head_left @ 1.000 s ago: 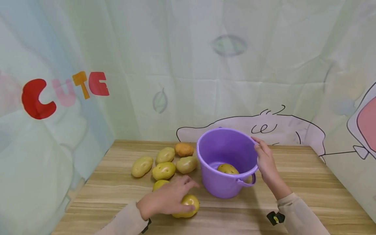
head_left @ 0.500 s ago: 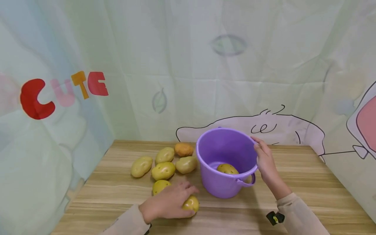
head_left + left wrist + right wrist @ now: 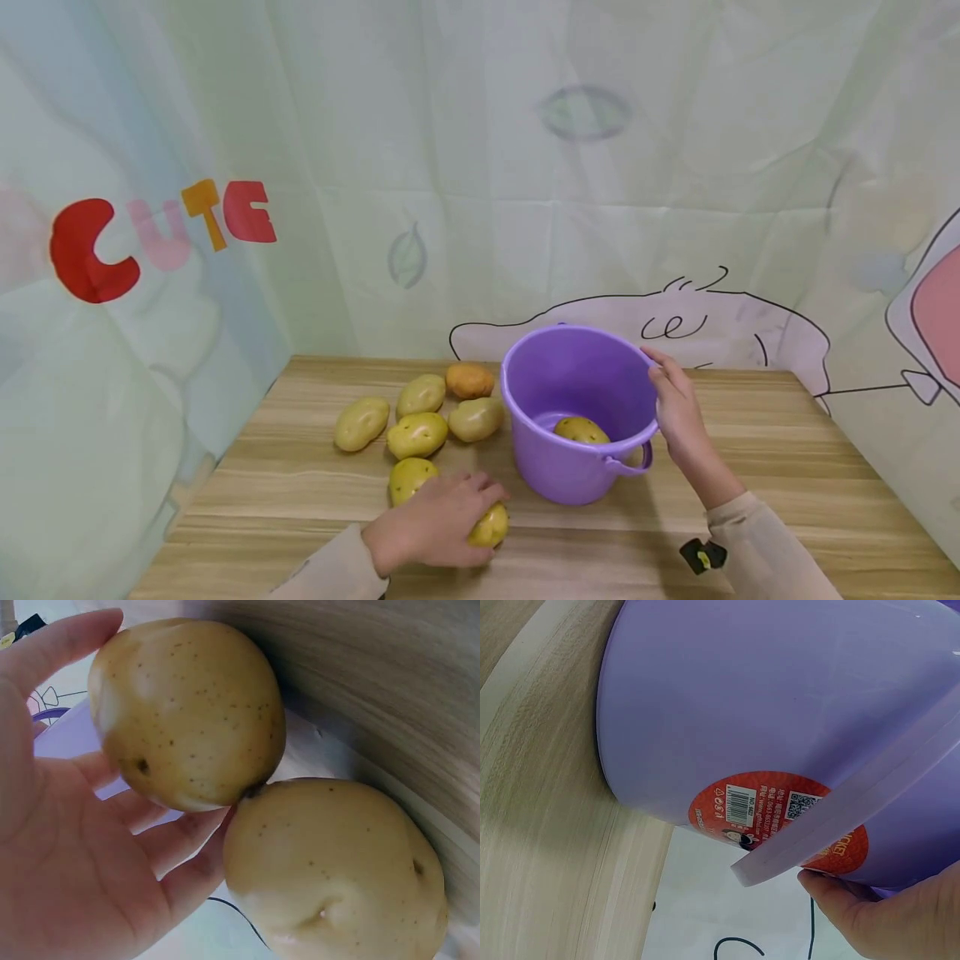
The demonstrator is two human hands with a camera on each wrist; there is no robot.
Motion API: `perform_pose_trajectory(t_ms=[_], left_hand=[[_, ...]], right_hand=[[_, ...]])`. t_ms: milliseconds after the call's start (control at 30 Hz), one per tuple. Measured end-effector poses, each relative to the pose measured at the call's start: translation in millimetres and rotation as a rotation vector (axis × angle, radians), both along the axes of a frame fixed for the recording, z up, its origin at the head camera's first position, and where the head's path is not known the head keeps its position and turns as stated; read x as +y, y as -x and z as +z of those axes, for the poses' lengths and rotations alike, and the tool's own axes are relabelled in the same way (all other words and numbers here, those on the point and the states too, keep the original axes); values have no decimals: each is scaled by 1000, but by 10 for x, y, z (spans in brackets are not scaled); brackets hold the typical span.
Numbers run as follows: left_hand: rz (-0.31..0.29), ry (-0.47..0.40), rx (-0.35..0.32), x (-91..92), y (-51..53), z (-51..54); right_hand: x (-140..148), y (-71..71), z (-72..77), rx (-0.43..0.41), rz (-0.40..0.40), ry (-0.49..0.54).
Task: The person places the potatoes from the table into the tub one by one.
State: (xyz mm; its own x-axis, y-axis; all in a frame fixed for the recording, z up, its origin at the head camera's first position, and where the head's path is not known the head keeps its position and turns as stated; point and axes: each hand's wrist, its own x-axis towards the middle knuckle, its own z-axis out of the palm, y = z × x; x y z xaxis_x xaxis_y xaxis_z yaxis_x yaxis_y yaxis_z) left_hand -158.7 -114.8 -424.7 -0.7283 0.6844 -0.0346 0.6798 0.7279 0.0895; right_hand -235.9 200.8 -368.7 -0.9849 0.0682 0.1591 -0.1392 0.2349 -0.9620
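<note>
My left hand point(image 3: 441, 518) curls over a yellow potato point(image 3: 491, 525) at the front of the table. In the left wrist view, thumb and fingers lie around this potato point(image 3: 187, 712), and a second potato point(image 3: 337, 870) sits against it beside the fingers. My right hand point(image 3: 681, 417) grips the rim of a purple bucket point(image 3: 558, 479) on its right side; its thumb shows below the red label point(image 3: 829, 859) in the right wrist view. The bucket stands tilted slightly toward me, with one potato point(image 3: 582, 430) visible at its bottom.
Left of the bucket lie several more potatoes, among them a yellow one point(image 3: 417, 435), a pale one point(image 3: 362, 423) and an orange-brown one point(image 3: 470, 381). The wooden table point(image 3: 750, 450) ends at a printed curtain point(image 3: 480, 208). A bucket handle point(image 3: 632, 461) hangs in front.
The left hand has come down and back a little over the front potato, its fingers closing around it. The right hand and the bucket have stayed in place.
</note>
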Motion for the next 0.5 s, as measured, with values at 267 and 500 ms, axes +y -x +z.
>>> perform_pose_trajectory(t_ms=[267, 500], left_hand=[[-10, 55, 62, 14, 4, -25], [-20, 55, 81, 21, 23, -42]], right_hand=[[8, 6, -13, -7, 11, -3], [9, 17, -12, -5, 9, -14]])
